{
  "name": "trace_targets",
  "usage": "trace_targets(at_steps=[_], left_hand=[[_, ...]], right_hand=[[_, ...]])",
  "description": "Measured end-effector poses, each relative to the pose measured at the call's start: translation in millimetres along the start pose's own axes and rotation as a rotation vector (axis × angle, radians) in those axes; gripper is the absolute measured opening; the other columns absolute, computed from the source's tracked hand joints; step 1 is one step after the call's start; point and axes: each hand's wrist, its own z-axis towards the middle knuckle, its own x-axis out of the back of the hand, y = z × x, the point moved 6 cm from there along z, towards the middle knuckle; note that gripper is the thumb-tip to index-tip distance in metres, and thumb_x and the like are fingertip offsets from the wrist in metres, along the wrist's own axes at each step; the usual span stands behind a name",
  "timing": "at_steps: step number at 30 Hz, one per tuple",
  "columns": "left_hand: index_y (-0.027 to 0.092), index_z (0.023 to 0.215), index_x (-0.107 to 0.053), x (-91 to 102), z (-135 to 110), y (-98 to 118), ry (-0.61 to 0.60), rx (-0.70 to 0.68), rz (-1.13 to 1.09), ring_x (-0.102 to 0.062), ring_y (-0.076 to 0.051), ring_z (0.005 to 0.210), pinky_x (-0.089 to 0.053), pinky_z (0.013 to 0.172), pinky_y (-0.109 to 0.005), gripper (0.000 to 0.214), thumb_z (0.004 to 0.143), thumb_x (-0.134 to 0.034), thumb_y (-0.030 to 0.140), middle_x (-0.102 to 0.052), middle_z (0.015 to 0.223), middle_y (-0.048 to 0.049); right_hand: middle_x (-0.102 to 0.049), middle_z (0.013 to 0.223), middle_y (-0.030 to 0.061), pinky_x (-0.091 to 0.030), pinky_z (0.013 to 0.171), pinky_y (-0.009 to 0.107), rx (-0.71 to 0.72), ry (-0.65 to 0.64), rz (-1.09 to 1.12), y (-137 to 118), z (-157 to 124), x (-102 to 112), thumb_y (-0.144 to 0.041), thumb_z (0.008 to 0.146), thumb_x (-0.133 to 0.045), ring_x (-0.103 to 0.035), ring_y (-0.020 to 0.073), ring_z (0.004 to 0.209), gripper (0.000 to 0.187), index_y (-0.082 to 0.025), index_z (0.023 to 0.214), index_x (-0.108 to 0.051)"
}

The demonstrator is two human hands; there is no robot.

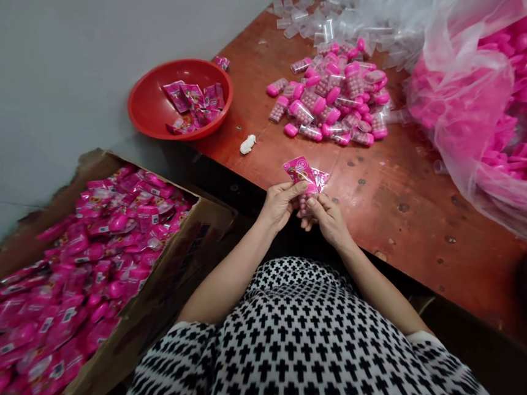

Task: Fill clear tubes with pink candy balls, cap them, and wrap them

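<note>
Both of my hands meet above the table's near edge. My left hand (281, 207) is closed, its thumb pressing on a pink printed packet (298, 167) that sticks up beyond the fingers. Against the packet is a small clear candy bottle (305, 205) filled with pink balls. My right hand (330, 217) is closed too, with thumb and fingers around the bottle's lower part. The fingers cover much of both, so I cannot tell whether the bottle lies inside the packet or in front of it. Past my hands lies a heap of pink-capped candy bottles (329, 102).
A red bowl (139, 119) holding several pink packets stands at the table's left edge. Below it, a cardboard box (175, 239) is full of packed pink bottles. Clear empty tubes (322, 23) lie at the back; a see-through bag (463, 112) of pink caps stands right. A white scrap (248, 144) lies nearby.
</note>
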Motion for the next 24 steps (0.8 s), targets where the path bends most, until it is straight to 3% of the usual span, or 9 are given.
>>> trace_targets(at_steps=[3, 9, 13, 16, 19, 24], left_hand=[[0.009, 0.063, -0.063, 0.6, 0.8, 3.6, -0.022, 0.006, 0.071, -0.052, -0.009, 0.042, -0.04, 0.041, -0.021, 0.031, 0.059, -0.08, 0.034, -0.057, 0.052, -0.0017], [0.009, 0.059, -0.063, -0.1, -2.5, 1.4, 0.027, -0.03, 0.113, -0.05, -0.008, 0.042, -0.041, 0.041, -0.02, 0.027, 0.059, -0.08, 0.031, -0.055, 0.05, -0.0004], [0.009, 0.058, -0.063, -0.2, -2.6, -2.9, 0.026, -0.007, 0.07, -0.047, -0.007, 0.04, -0.038, 0.038, -0.019, 0.028, 0.059, -0.08, 0.031, -0.053, 0.048, 0.0], [0.008, 0.066, -0.066, 6.8, -0.9, 1.0, 0.093, -0.018, -0.015, -0.057, -0.009, 0.051, -0.048, 0.051, -0.021, 0.028, 0.055, -0.082, 0.029, -0.063, 0.059, -0.0037], [0.007, 0.07, -0.068, 10.3, -2.5, 2.7, 0.12, -0.021, -0.082, -0.062, -0.011, 0.059, -0.052, 0.064, -0.025, 0.031, 0.054, -0.083, 0.028, -0.067, 0.066, -0.0056], [0.007, 0.065, -0.067, 3.7, -11.2, -11.6, 0.091, 0.0, -0.086, -0.059, -0.009, 0.056, -0.05, 0.059, -0.023, 0.027, 0.054, -0.083, 0.026, -0.065, 0.062, -0.0033]], right_hand=[[-0.062, 0.065, -0.0025, -0.048, 0.04, 0.021, -0.029, -0.051, 0.103, 3.6, 2.7, -2.5, -0.058, 0.08, -0.054, -0.056, 0.0087, 0.045, 0.037, -0.021, 0.083, -0.051], [-0.059, 0.066, -0.0033, -0.049, 0.045, 0.02, 0.104, 0.087, -0.132, -3.4, 4.1, 5.7, -0.054, 0.082, -0.054, -0.056, 0.0077, 0.048, 0.034, -0.021, 0.086, -0.056], [-0.063, 0.069, -0.0021, -0.05, 0.043, 0.02, 0.0, -0.001, 0.128, 2.5, 6.6, 0.6, -0.055, 0.079, -0.058, -0.058, 0.0083, 0.048, 0.035, -0.02, 0.081, -0.055], [-0.067, 0.077, -0.0019, -0.055, 0.053, 0.021, -0.027, -0.019, 0.275, 5.0, 4.7, 1.5, -0.051, 0.076, -0.065, -0.065, 0.0095, 0.058, 0.035, -0.021, 0.093, -0.055], [-0.069, 0.077, -0.0026, -0.058, 0.062, 0.023, -0.017, -0.003, 0.331, 5.5, 1.8, 6.3, -0.042, 0.072, -0.072, -0.068, 0.0108, 0.065, 0.037, -0.022, 0.098, -0.055], [-0.067, 0.063, -0.0058, -0.056, 0.051, 0.017, 0.003, 0.113, 0.379, 1.9, 8.0, 12.5, -0.038, 0.064, -0.079, -0.065, 0.0087, 0.052, 0.034, -0.021, 0.08, -0.055]])
